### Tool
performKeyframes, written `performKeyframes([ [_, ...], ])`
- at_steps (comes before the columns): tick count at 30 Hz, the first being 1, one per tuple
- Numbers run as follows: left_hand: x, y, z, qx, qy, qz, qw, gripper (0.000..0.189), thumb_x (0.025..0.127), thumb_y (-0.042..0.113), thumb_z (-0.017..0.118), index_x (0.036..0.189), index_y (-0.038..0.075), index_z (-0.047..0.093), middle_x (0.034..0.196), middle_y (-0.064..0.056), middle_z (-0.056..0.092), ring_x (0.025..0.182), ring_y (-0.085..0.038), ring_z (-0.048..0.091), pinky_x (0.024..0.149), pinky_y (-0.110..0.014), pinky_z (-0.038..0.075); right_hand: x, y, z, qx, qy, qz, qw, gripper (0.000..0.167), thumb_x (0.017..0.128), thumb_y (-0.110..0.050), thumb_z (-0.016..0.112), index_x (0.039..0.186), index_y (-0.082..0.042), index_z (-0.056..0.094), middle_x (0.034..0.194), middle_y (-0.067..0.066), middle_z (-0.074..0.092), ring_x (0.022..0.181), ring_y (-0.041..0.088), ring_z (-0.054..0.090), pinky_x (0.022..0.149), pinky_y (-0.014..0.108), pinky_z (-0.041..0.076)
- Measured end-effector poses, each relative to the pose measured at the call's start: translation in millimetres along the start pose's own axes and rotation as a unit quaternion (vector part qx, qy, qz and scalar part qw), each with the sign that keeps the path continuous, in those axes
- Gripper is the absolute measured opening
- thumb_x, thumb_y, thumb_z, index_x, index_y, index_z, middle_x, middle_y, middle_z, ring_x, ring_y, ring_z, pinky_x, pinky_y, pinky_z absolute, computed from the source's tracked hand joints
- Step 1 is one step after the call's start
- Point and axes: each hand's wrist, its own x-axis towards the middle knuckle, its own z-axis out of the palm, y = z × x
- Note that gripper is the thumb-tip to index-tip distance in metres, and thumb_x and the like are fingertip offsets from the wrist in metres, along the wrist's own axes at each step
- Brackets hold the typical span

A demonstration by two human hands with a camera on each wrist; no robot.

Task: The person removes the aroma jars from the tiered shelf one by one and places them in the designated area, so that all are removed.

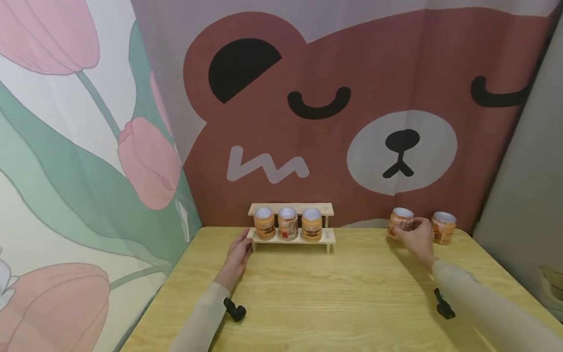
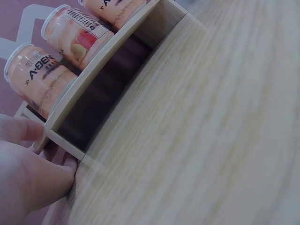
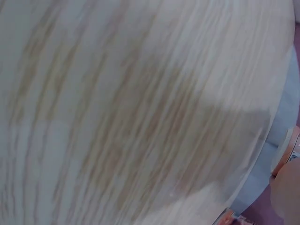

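Observation:
A small two-tier wooden rack stands at the back of the table, with three orange-labelled jars in a row on its lower step. My left hand grips the rack's left end; in the left wrist view the fingers curl about the end of the step, beside the nearest jar. Far to the right, my right hand holds another orange jar upright between thumb and fingers. One more such jar stands just right of that hand. The right wrist view catches only an edge of the held jar.
The light wooden table reaches back to a curtain printed with a brown bear. A tulip-patterned curtain hangs along the left side. Small black devices sit at both wrists.

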Motion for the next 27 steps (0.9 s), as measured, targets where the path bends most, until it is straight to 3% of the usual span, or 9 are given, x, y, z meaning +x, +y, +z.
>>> performKeyframes([
  [4, 1.3, 0.2, 0.6, -0.002, 0.006, 0.000, 1.0000, 0.060, 0.103, 0.004, 0.051, 0.160, 0.007, 0.032, 0.167, -0.018, 0.014, 0.148, -0.038, 0.023, 0.117, -0.045, 0.025, 3.5, 7, -5, -0.013, 0.013, -0.003, 0.9998, 0.069, 0.082, -0.025, 0.084, 0.130, 0.010, 0.047, 0.118, 0.025, 0.051, 0.105, 0.040, 0.049, 0.082, 0.046, 0.041],
  [12, 3.3, -2.1, 3.4, -0.011, 0.005, 0.005, 0.9999, 0.058, 0.104, 0.003, 0.050, 0.160, 0.006, 0.033, 0.166, -0.019, 0.017, 0.148, -0.038, 0.024, 0.117, -0.046, 0.026, 9.6, 16, -14, -0.015, 0.019, -0.001, 0.9997, 0.072, 0.083, -0.020, 0.085, 0.132, 0.013, 0.045, 0.122, 0.027, 0.048, 0.107, 0.036, 0.047, 0.077, 0.035, 0.038],
  [20, 3.0, -2.3, 3.6, -0.009, 0.011, 0.002, 0.9999, 0.057, 0.104, 0.004, 0.051, 0.159, 0.008, 0.036, 0.166, -0.017, 0.017, 0.148, -0.036, 0.023, 0.118, -0.046, 0.024, 9.0, 19, -19, -0.020, 0.004, -0.006, 0.9998, 0.072, 0.083, -0.014, 0.085, 0.131, 0.017, 0.041, 0.126, 0.034, 0.041, 0.111, 0.043, 0.044, 0.086, 0.050, 0.040],
  [25, 3.8, -1.0, 1.6, -0.014, 0.007, 0.004, 0.9999, 0.058, 0.103, 0.003, 0.050, 0.159, 0.007, 0.034, 0.166, -0.017, 0.016, 0.149, -0.036, 0.021, 0.118, -0.045, 0.023, 11.7, 24, -21, -0.038, -0.013, -0.018, 0.9990, 0.070, 0.084, -0.017, 0.084, 0.131, 0.019, 0.045, 0.123, 0.033, 0.048, 0.108, 0.042, 0.050, 0.078, 0.037, 0.041],
  [27, 4.7, -0.4, 0.3, -0.015, 0.004, 0.003, 0.9999, 0.059, 0.103, 0.002, 0.050, 0.160, 0.007, 0.033, 0.166, -0.019, 0.015, 0.149, -0.036, 0.020, 0.118, -0.045, 0.022, 12.7, 25, -24, -0.046, -0.022, -0.029, 0.9983, 0.069, 0.086, -0.018, 0.083, 0.131, 0.020, 0.046, 0.120, 0.034, 0.052, 0.106, 0.044, 0.051, 0.078, 0.037, 0.042],
])
